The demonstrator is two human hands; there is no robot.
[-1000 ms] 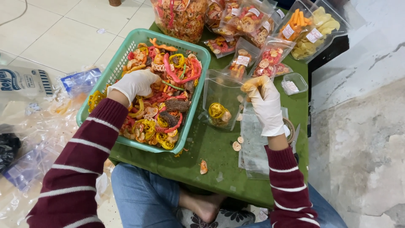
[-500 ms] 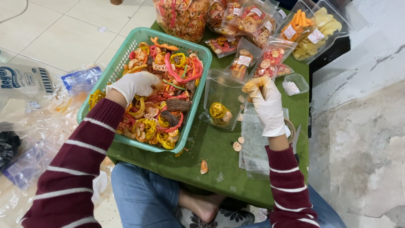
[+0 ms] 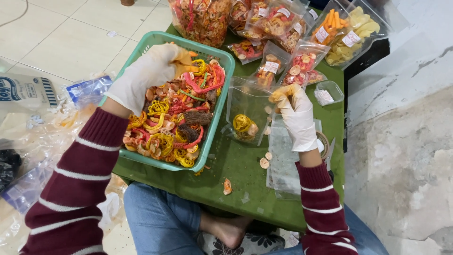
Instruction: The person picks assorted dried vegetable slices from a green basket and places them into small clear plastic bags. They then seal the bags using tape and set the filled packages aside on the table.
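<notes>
Green basket (image 3: 141, 49) under left hand (image 3: 148, 73) clutching snacks; right hand (image 3: 297, 118) pinches clear bag (image 3: 247, 111); filled packets (image 3: 283, 28) behind.

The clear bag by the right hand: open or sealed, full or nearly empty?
Open and nearly empty: the right hand holds the clear bag by its mouth, with only a few yellow pieces at its bottom.

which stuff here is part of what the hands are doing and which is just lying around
In use:
left hand in the green basket of mixed coloured chips
right hand at the open clear bag
stack of flat empty bags

Lying about:
filled, labelled bags
loose chips on the green table
plastic wrappers on the floor
</notes>
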